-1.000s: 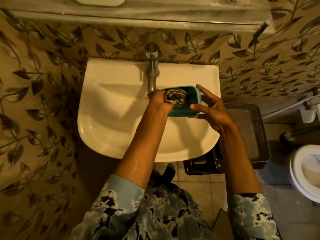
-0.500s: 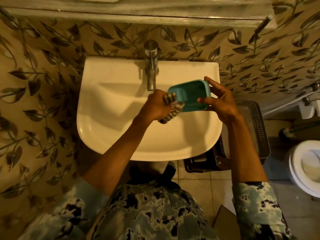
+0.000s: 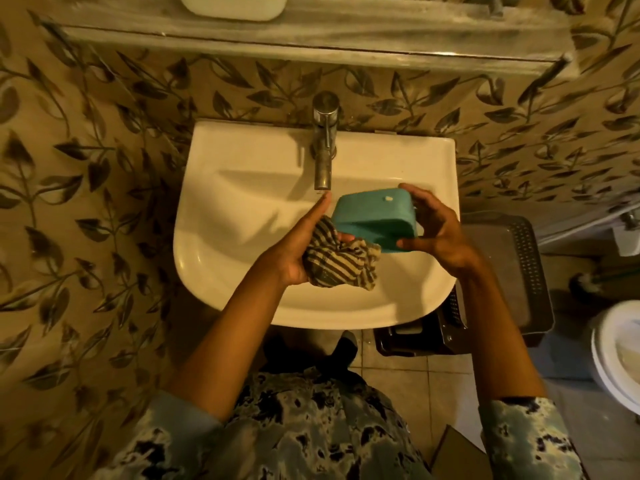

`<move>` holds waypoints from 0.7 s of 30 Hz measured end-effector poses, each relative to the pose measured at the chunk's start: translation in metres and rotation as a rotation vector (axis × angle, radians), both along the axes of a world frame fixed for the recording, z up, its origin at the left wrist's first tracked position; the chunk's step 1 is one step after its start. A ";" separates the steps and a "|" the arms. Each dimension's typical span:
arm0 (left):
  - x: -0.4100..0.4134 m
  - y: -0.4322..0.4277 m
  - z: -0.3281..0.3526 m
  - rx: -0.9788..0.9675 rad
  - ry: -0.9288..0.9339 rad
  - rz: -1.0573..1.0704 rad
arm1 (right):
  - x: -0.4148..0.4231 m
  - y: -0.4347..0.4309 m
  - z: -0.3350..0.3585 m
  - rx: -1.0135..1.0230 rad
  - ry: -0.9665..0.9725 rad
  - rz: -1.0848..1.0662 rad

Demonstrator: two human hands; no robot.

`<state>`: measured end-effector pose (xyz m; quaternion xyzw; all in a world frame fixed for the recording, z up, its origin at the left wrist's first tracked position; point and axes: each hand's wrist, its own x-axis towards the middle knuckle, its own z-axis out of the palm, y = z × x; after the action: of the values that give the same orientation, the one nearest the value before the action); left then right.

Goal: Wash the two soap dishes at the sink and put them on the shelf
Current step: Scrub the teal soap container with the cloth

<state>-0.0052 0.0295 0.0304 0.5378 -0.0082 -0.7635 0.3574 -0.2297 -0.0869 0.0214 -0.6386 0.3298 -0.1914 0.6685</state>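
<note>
1. I see my right hand point(image 3: 438, 230) holding the teal dish point(image 3: 375, 220) by its edges; smooth plastic, rounded rectangle, bottom turned up, over the glossy white sink point(image 3: 239, 202).
2. My left hand point(image 3: 298, 251) grips a crumpled striped cloth point(image 3: 337, 263), touching the dish.
3. The metal tap point(image 3: 323, 147) stands behind.
4. A pale rounded dish point(image 3: 233, 5) sits on the shelf point(image 3: 346, 36).

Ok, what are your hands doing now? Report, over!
Left hand gripping striped cloth. Right hand holding teal soap dish upside down over sink. Nothing blocking.
</note>
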 end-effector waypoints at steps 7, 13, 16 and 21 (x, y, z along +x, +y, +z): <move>-0.013 -0.006 -0.006 0.017 0.053 0.282 | 0.018 0.010 -0.014 -0.049 0.043 -0.014; -0.030 -0.013 -0.014 -0.043 -0.035 0.616 | 0.052 0.049 -0.022 -0.047 0.188 -0.480; -0.034 -0.008 -0.020 -0.082 -0.050 0.682 | 0.059 0.070 -0.019 0.267 0.119 -0.842; -0.034 -0.003 -0.023 -0.171 -0.176 0.691 | 0.059 0.084 -0.005 0.422 0.118 -1.075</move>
<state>-0.0391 0.0264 0.0078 0.5408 0.0794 -0.5451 0.6357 -0.1710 -0.0026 0.0160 -0.2439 0.6755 -0.3979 0.5708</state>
